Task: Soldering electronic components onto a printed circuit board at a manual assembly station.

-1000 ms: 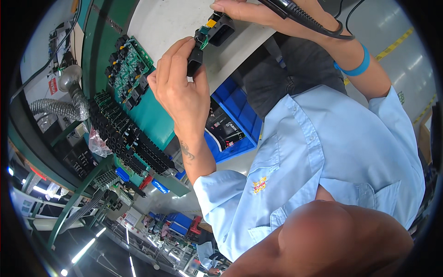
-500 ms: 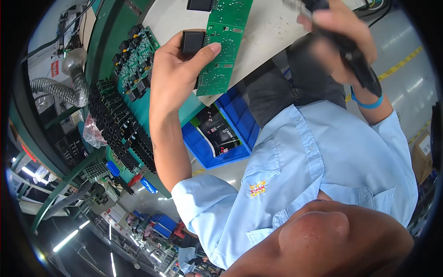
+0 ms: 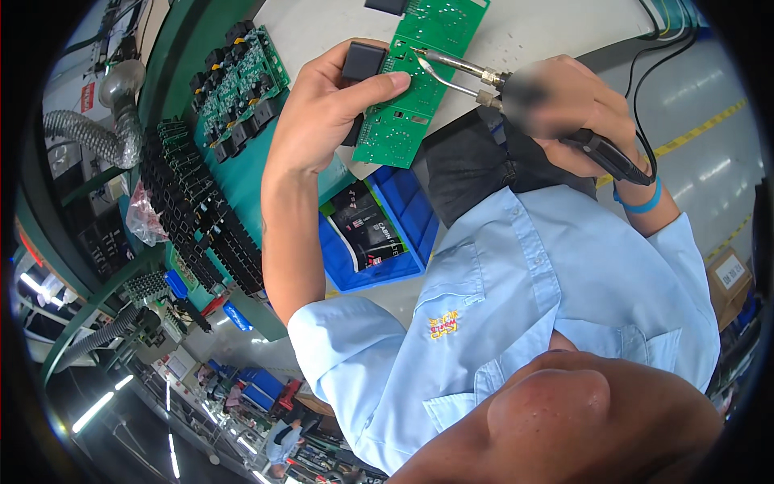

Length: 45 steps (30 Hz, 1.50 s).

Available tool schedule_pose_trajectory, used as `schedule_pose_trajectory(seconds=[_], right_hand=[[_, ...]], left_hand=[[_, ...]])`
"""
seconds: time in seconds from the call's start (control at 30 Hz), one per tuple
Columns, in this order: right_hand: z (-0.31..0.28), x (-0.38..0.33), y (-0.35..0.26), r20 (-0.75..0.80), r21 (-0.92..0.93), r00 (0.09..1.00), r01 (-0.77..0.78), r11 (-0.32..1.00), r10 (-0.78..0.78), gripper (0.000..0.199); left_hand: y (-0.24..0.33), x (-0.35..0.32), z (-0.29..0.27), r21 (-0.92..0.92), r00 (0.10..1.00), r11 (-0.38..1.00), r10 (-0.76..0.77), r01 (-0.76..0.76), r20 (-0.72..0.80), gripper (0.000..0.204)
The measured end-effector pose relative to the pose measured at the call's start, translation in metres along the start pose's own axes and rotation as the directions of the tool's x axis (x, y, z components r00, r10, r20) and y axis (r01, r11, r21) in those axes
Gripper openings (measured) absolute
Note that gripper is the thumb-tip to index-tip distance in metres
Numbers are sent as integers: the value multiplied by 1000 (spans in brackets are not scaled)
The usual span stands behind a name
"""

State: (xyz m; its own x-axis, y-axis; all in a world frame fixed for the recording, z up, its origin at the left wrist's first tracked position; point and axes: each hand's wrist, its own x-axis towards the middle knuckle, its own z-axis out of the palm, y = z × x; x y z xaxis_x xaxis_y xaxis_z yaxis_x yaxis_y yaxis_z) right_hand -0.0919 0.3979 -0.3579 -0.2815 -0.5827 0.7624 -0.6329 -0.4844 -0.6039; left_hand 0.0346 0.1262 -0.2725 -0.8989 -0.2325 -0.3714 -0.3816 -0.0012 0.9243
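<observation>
My left hand (image 3: 318,109) is closed round the left edge of a green circuit board (image 3: 419,93), its thumb lying on the soldered face. Black block-shaped parts (image 3: 364,60) stick out along that edge, next to my fingers. From the right, my right hand (image 3: 597,109) grips a soldering iron (image 3: 459,64) with a black handle. A curved metal tube runs beside its straight tip. Both ends reach over the board just above my left thumb; whether they touch it I cannot tell. A blur covers part of my right fingers.
The board is above the edge of a pale worktop (image 3: 322,20). More populated boards (image 3: 242,97) lie on a green surface at left, beside rows of black parts (image 3: 205,214). Below stands a blue bin (image 3: 419,222) holding a black printed package. Cables (image 3: 641,89) hang at right.
My right hand has swung left and down, bringing the soldering iron over the board. My left hand and the board have shifted slightly to the right in the picture.
</observation>
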Motion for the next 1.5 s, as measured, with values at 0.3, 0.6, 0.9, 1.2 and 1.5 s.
schedule_pose_trajectory(seconds=[0.3, 0.6, 0.9, 1.2, 1.5], right_hand=[[0, 0, 3, 81, -33, 997, -10, 999, 13, 34], [-2, 1, 6, 92, -32, 996, -4, 999, 7, 32], [-7, 2, 6, 105, -32, 994, 2, 1000, 1, 32], [-6, 5, 7, 109, -32, 994, 10, 999, -6, 33], [-14, -2, 7, 50, -44, 999, -13, 999, 15, 33]], left_hand=[[-1, -1, -1, 70, 999, 998, 2, -5, 43, 24], [1, -1, -1, 89, 999, 996, -3, -2, 52, 24], [1, 1, -1, 89, 998, 996, -4, -1, 58, 25], [-1, 0, -1, 79, 999, 997, -13, 10, 39, 24], [-2, 1, -3, 43, 998, 999, -32, 30, 45, 23]])
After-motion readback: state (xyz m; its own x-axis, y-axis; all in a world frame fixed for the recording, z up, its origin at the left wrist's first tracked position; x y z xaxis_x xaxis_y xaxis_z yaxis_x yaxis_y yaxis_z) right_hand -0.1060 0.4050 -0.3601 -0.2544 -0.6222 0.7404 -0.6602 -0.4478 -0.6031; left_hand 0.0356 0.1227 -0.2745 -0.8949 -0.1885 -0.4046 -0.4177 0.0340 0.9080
